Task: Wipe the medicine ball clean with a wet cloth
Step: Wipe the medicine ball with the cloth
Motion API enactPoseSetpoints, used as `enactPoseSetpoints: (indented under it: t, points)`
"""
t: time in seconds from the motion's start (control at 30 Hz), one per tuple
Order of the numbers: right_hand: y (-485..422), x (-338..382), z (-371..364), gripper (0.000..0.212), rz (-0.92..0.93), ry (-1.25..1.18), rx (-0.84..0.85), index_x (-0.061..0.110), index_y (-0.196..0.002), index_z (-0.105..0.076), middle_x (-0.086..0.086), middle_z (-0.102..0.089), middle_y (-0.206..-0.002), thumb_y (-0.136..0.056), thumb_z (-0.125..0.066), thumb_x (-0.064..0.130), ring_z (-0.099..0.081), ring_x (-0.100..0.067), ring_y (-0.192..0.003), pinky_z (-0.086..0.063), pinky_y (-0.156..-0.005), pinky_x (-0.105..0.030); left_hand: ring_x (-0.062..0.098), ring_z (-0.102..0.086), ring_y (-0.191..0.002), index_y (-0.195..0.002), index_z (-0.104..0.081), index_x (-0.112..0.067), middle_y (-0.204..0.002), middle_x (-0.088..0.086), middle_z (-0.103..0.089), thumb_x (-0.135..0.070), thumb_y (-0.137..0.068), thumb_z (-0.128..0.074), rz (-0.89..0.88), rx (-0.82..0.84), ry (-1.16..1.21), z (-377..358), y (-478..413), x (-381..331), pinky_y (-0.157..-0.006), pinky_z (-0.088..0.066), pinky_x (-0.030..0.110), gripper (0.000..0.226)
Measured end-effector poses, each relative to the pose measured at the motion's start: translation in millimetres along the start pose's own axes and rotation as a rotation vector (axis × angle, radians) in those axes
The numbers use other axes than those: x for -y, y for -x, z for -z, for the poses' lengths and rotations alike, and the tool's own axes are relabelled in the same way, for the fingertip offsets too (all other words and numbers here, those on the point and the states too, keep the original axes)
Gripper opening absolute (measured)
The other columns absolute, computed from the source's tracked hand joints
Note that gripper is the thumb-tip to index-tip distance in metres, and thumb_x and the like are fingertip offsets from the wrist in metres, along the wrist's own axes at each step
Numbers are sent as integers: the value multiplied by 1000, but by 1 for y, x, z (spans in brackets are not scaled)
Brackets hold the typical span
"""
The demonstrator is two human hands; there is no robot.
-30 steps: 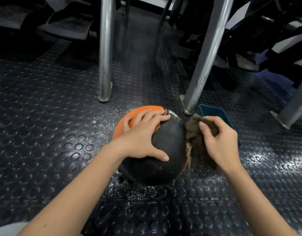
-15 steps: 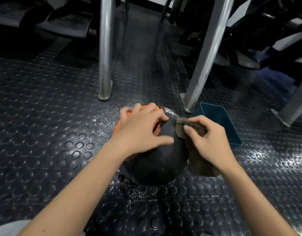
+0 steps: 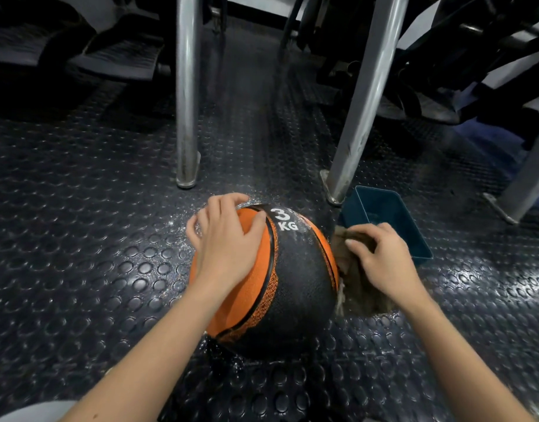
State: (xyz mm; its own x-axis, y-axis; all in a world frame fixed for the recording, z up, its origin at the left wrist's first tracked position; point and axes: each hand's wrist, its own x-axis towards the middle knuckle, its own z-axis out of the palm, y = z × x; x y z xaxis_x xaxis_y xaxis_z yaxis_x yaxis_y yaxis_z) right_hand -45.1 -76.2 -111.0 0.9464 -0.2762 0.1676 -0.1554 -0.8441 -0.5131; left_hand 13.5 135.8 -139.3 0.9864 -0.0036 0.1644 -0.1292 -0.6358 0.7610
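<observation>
Medicine ball [image 3: 292,284] is sitting on the studded rubber floor [image 3: 79,254], centre of view, with the "3 KG" print facing up. Left hand [image 3: 228,242] is resting on the orange panel at the ball's upper left. Its fingers are spread wide and draped over the curve, and the thumb is lying by the black seam. Right hand [image 3: 381,260] is gripping the brown cloth [image 3: 358,287], fingers curled tight round a bunch of it, pressing it against the ball's right side. The cloth's lower part is hanging down to the floor just beside the ball, frayed edge touching it. Blue bin [image 3: 393,214] is sitting on the floor just behind the right hand; can't tell what's inside. Upright metal post [image 3: 187,117] is standing behind the ball. Slanted metal leg [image 3: 359,117] is planting its foot just beside the bin. Water droplets [image 3: 231,360] are glinting on the floor around the ball.
</observation>
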Motion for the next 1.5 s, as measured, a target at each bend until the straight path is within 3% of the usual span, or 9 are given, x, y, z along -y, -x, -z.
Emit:
enactPoseSetpoints:
  t: [0.2, 0.3, 0.43, 0.57, 0.63, 0.83, 1.07, 1.3, 1.5]
  points:
    - [9, 51, 22, 20, 309, -186, -32, 26, -104, -62, 10, -43, -94, -88, -61, 13, -44, 11, -92, -28, -83, 1, 13, -30, -127, -113, -48, -34, -116, -15, -36, -47, -94, -42, 61, 18, 9, -1, -4, -2, -111, -6, 38, 24]
    - [11, 34, -4, 21, 268, -35, 81, 17, -107, -68, 6, -41, -90, -88, -61, 12, -46, 1, -87, -38, -87, -15, 15, -30, -128, -118, -47, -32, -124, -10, -39, -48, -93, -44, 73, 16, 8, -1, -5, -2, -111, -7, 38, 30]
    - [-2, 2, 3, 22, -27, 143, -23, 19, -109, -68, 5, -47, -93, -87, -65, 14, -55, -22, -99, -41, -89, -33, 14, -28, -129, -125, -41, -31, -128, -9, -35, -47, -93, -42, 33, 24, -8, -1, -1, -4, -113, -5, 40, 36]
    - [5, 37, 8, 21, 279, -137, -121, 24, -94, -67, 13, -61, -91, -78, -74, 12, -59, -10, -90, -43, -85, -22, 15, -26, -131, -128, -40, -30, -130, -8, -33, -49, -93, -42, 33, 59, -35, -1, -3, -6, -113, -5, 40, 39]
    - [14, 46, -2, 16, 467, -94, -62, 18, -94, -71, 11, -60, -94, -80, -67, 13, -59, -15, -90, -45, -83, -29, 16, -25, -132, -130, -38, -30, -133, -8, -32, -53, -91, -43, 36, 93, -44, -2, -4, -7, -114, -5, 42, 46]
    - [3, -11, -5, 22, 253, 147, -13, 16, -94, -73, 5, -61, -94, -83, -64, -2, -58, -31, -91, -47, -82, -54, 17, -20, -137, -138, -31, -28, -142, -8, -28, -66, -82, -45, 3, 222, -75, 0, -4, -8, -116, -2, 46, 69]
    - [15, 49, -3, 24, 557, -5, -48, 21, -99, -70, 10, -61, -102, -85, -54, 8, -50, -14, -91, -40, -77, -36, 16, -20, -137, -138, -31, -28, -141, -7, -29, -64, -83, -45, 3, 194, -81, 0, -7, -8, -115, -2, 48, 67]
    - [4, -11, -5, 27, 235, 219, -27, 19, -96, -72, 3, -63, -99, -85, -60, -2, -55, -33, -90, -44, -77, -47, 14, -13, -139, -142, -25, -26, -144, -6, -27, -64, -84, -44, -45, 225, -78, 0, -3, -11, -115, 4, 48, 73]
    - [14, 50, -7, 24, 550, 49, -97, 19, -98, -69, 10, -59, -100, -84, -53, 8, -51, -20, -86, -42, -75, -38, 13, -16, -139, -140, -28, -26, -143, -6, -30, -63, -83, -47, -27, 204, -61, -1, -6, -8, -116, 2, 49, 70]
